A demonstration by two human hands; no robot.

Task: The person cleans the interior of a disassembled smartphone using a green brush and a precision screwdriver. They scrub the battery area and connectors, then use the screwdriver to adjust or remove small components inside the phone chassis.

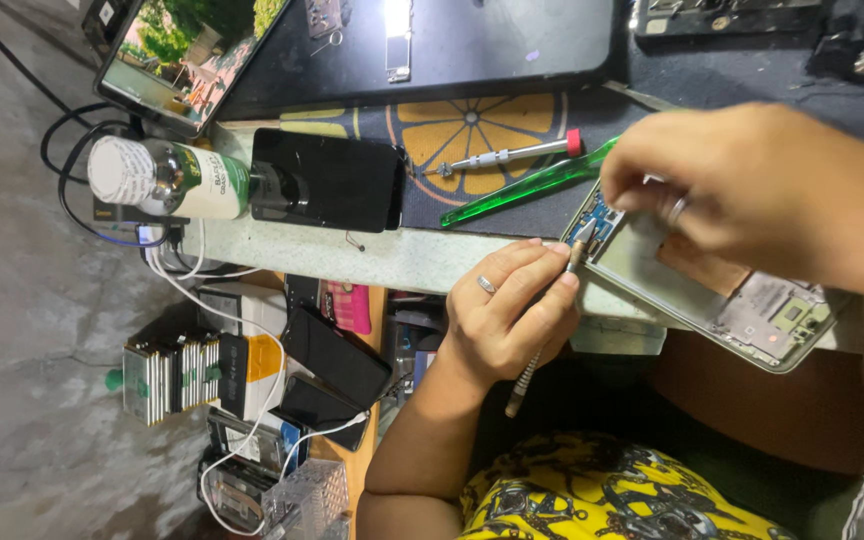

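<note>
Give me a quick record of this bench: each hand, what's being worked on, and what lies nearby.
left hand: grips a slim tool, its tip at the opened phone's corner
right hand: rests on the opened phone, fingers at its top edge
nearby: red-capped screwdriver, green pry stick, black phone, white bottle
surface: citrus-print mat

Opened phone (712, 290) flat at the table edge, slim metal tool (550, 320) tip on it
</note>
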